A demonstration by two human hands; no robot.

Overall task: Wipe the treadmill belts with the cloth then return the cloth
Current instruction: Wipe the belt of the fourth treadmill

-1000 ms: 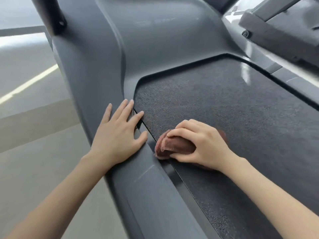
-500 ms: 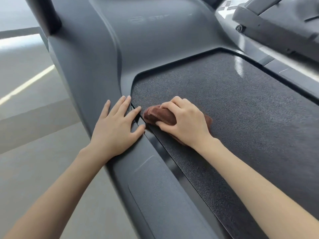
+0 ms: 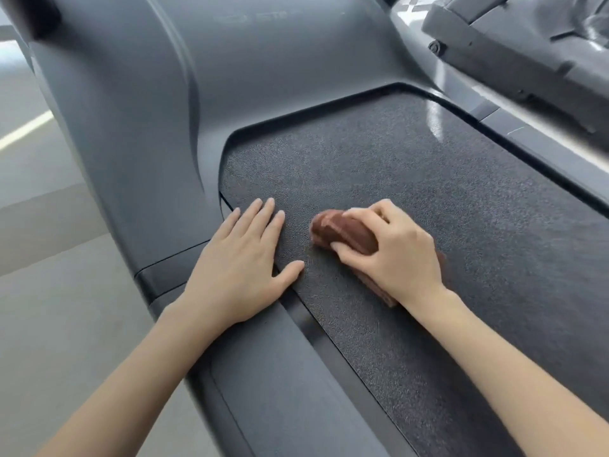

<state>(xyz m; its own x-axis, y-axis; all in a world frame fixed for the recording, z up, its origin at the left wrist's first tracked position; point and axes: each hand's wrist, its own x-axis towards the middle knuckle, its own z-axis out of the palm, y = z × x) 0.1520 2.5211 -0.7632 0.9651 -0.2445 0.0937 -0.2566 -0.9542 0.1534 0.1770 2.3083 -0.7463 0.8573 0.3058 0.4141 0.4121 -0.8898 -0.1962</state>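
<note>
Head view, the only one.

- Cloth: brown, folded into a thick wad, centre of frame, lying on the treadmill belt near its upper-left corner. One end sticks out toward the left of frame; the other runs under my palm and shows again at my wrist.
- Right hand: curled over the wad, fingers across the top, thumb tucked against the lower side, pressing it down onto the belt.
- Left hand: flat and spread, holding nothing. The palm lies across the seam between the grey side rail and the belt, with the fingertips on the belt. A bare strip of belt separates it from the cloth.
- Motor cover fills the upper middle of frame; a second treadmill is at upper right.

Handling, my reading:

- The cloth looks soft, light and squashy, with nothing fragile about it.
- A loose hold would probably let the folds open, so I take it from above, across the middle of the wad, thumb pinning the layers.
- The belt is pebbled and looks grippy, so I expect it to drag on the cloth. Firm downward pressure should keep the wad from rolling.
- Lifting it later should need only a pinch.
</note>
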